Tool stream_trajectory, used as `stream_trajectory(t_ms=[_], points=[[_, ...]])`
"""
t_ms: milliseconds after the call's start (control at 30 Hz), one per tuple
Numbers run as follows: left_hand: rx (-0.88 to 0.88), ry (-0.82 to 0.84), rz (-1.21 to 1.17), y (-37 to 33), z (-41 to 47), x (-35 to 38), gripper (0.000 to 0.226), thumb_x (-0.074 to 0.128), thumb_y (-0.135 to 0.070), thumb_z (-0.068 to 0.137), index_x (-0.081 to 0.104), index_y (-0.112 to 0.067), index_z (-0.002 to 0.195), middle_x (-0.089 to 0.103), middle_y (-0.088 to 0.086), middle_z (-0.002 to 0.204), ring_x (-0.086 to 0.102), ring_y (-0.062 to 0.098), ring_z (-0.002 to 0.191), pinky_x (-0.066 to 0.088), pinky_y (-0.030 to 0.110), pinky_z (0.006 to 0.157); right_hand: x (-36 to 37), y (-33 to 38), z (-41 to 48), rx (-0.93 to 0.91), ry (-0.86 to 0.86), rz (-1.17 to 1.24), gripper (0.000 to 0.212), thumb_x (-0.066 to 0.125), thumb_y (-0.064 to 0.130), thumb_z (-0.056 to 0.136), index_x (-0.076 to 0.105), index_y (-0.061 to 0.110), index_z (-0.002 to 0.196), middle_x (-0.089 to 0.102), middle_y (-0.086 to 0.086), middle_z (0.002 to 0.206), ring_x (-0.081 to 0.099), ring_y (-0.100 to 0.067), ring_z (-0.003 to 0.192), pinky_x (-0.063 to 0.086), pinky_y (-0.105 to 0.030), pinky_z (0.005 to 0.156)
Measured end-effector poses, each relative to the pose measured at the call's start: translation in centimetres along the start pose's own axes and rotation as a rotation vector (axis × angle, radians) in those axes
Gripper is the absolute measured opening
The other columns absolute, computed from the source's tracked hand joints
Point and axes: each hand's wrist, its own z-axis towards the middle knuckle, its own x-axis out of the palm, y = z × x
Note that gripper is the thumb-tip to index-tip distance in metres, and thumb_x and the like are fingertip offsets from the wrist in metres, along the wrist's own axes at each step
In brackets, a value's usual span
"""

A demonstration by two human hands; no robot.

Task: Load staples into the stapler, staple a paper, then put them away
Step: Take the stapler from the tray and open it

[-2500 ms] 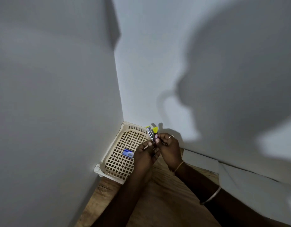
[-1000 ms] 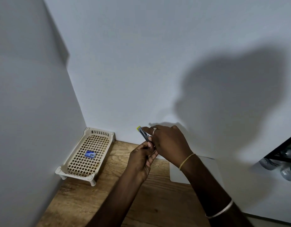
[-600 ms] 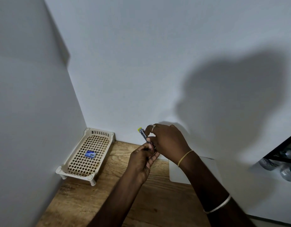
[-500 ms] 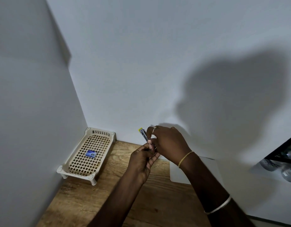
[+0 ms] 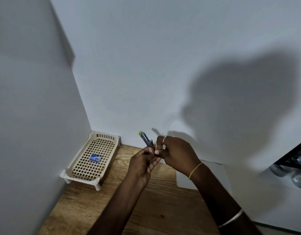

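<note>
A small metal stapler (image 5: 145, 139) with a yellow end points up and to the left above the wooden table (image 5: 146, 209). My left hand (image 5: 143, 164) grips its lower end from below. My right hand (image 5: 176, 154) is at the same lower end, fingertips pinched together against it; what they pinch is too small to tell. A small blue staple box (image 5: 95, 157) lies in the cream lattice basket (image 5: 85, 170) at the left. A white sheet of paper (image 5: 212, 173) lies flat on the table, partly behind my right forearm.
White walls meet in a corner behind the basket. At the far right edge a dark shelf (image 5: 297, 156) holds clear bottles (image 5: 297, 175). Bare wood lies in front of the basket and below my arms.
The view swung right from the basket corner. My right hand slid down off the stapler's upper part, so more of the stapler now shows above my fingers. The left hand keeps its grip.
</note>
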Motion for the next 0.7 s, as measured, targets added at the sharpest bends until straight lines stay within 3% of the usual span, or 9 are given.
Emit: stream_trajectory(t_ms=[67, 167, 233, 400, 567, 700], points=[[0.006, 0.002, 0.004, 0.1, 0.0, 0.0, 0.039, 0.049, 0.021, 0.091, 0.072, -0.006, 0.074, 0.079, 0.007, 0.091, 0.078, 0.017, 0.074, 0.063, 0.027, 0.063, 0.0, 0.2, 0.0, 0.007, -0.05, 0.004, 0.017, 0.066, 0.038, 0.086, 0.051, 0.032, 0.093, 0.052, 0.016, 0.066, 0.059, -0.013, 0.071, 0.039, -0.029, 0.064], [0.007, -0.003, 0.022, 0.3, 0.0, 0.1, 0.039, 0.049, 0.02, 0.092, 0.074, -0.005, 0.076, 0.08, 0.005, 0.086, 0.078, 0.017, 0.072, 0.062, 0.027, 0.061, -0.2, 0.8, 0.1, -0.026, -0.043, 0.002, 0.037, 0.062, 0.036, 0.089, 0.053, 0.044, 0.124, 0.066, 0.017, 0.108, 0.064, -0.013, 0.085, 0.052, -0.032, 0.074], [0.006, -0.002, 0.025, 0.3, 0.1, 0.1, 0.038, 0.047, 0.021, 0.091, 0.073, -0.004, 0.08, 0.079, 0.008, 0.086, 0.077, 0.019, 0.074, 0.062, 0.027, 0.063, -0.3, 1.0, 0.1, -0.042, -0.028, -0.017, 0.039, 0.058, 0.037, 0.092, 0.055, 0.046, 0.131, 0.064, 0.016, 0.119, 0.066, -0.014, 0.091, 0.053, -0.034, 0.078], [-0.003, 0.004, 0.026, 0.4, -0.1, 0.1, 0.042, 0.047, 0.02, 0.091, 0.076, -0.006, 0.078, 0.078, 0.01, 0.082, 0.078, 0.019, 0.072, 0.062, 0.027, 0.063, -0.1, 0.7, -0.2, -0.032, -0.079, -0.016, 0.027, 0.059, 0.04, 0.094, 0.065, 0.042, 0.12, 0.067, 0.018, 0.116, 0.067, -0.011, 0.089, 0.053, -0.033, 0.08], [-0.019, -0.026, -0.013, -0.1, 0.0, 0.0, 0.034, 0.046, 0.021, 0.091, 0.07, -0.003, 0.088, 0.079, 0.006, 0.082, 0.078, 0.016, 0.07, 0.061, 0.024, 0.059, 0.2, 0.4, -1.1, -0.025, -0.156, -0.008, 0.02, 0.063, 0.051, 0.09, 0.071, 0.032, 0.091, 0.069, 0.016, 0.096, 0.066, -0.009, 0.077, 0.053, -0.032, 0.07], [-0.005, -0.022, 0.014, 0.1, -0.1, 0.2, 0.033, 0.049, 0.02, 0.091, 0.072, -0.003, 0.09, 0.08, 0.009, 0.086, 0.078, 0.016, 0.071, 0.061, 0.024, 0.059, 0.5, 0.1, -1.9, 0.059, -0.155, 0.138, 0.027, 0.067, 0.052, 0.085, 0.065, 0.04, 0.108, 0.071, 0.021, 0.099, 0.066, 0.0, 0.084, 0.056, -0.029, 0.075]])
